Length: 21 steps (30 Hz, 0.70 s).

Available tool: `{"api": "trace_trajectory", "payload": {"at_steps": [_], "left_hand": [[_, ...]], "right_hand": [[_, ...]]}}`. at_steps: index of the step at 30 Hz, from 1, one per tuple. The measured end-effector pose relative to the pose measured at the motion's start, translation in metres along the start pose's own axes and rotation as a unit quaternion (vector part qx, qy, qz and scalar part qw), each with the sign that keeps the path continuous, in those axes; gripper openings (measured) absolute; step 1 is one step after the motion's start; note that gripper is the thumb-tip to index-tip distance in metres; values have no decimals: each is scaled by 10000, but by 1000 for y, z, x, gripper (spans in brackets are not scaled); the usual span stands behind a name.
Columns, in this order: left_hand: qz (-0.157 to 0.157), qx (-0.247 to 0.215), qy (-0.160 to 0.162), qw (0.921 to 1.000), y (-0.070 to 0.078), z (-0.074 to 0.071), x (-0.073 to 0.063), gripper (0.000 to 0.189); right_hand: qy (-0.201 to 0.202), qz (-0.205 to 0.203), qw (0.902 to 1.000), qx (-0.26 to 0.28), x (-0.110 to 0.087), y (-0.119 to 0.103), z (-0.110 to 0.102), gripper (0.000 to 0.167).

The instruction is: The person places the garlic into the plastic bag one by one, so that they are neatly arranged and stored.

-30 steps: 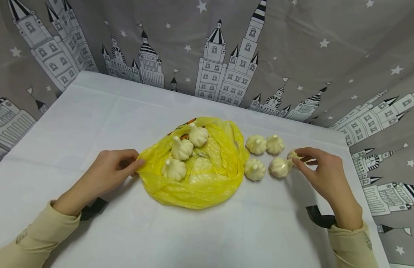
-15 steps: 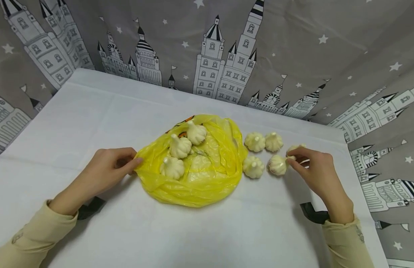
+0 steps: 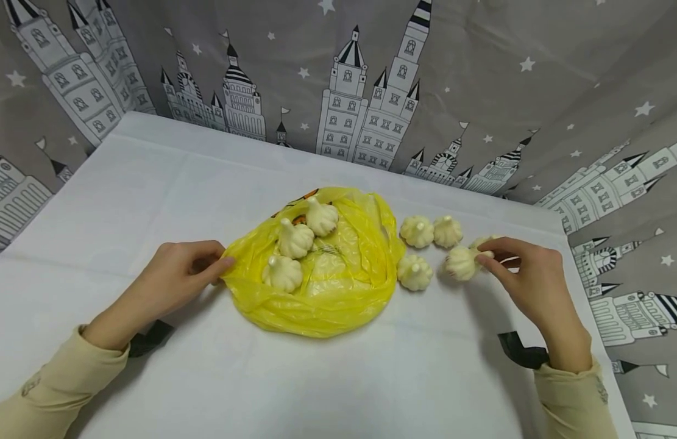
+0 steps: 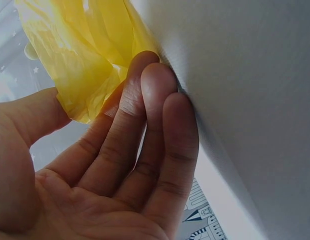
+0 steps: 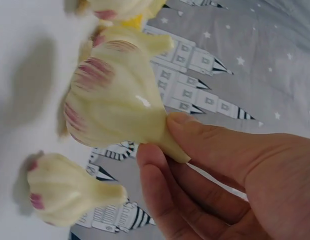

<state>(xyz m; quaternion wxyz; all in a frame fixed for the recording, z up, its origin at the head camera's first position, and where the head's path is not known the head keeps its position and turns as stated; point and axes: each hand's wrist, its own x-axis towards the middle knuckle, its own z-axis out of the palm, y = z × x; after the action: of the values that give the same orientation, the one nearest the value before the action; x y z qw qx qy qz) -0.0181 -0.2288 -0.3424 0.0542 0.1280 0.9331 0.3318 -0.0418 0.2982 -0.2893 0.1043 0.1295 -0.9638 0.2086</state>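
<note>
1. Grey castle-print cloth [image 3: 481, 79] hung behind the white counter [image 3: 338, 390].
2. Our right grip [image 3: 527, 283] pinched one garlic bulb [image 3: 460, 263] by its stem [image 5: 175, 151], right of the yellow bag [image 3: 316, 317].
3. That bulb had just risen off the counter, so we judged that our grip alone bore it.
4. Our left grip [image 3: 176, 271] pinched the bag's edge; three bulbs [image 3: 283, 274] lay inside.
5. Four other bulbs [image 3: 415, 272] rested right of the bag, one partly hidden.
</note>
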Motion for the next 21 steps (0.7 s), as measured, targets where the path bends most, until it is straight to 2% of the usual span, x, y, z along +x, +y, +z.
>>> {"api": "trace_trajectory", "payload": {"at_steps": [4, 10, 21], "left_hand": [[1, 8, -6, 10000, 0, 1, 0, 17], [-19, -7, -7, 10000, 1, 1, -1, 17], [14, 6, 17, 10000, 0, 1, -1, 16]], "right_hand": [[291, 72, 9995, -47, -1, 2, -5, 20], [429, 98, 9990, 25, 0, 1, -6, 19], [855, 35, 9963, 8, 10, -20, -9, 13]]}}
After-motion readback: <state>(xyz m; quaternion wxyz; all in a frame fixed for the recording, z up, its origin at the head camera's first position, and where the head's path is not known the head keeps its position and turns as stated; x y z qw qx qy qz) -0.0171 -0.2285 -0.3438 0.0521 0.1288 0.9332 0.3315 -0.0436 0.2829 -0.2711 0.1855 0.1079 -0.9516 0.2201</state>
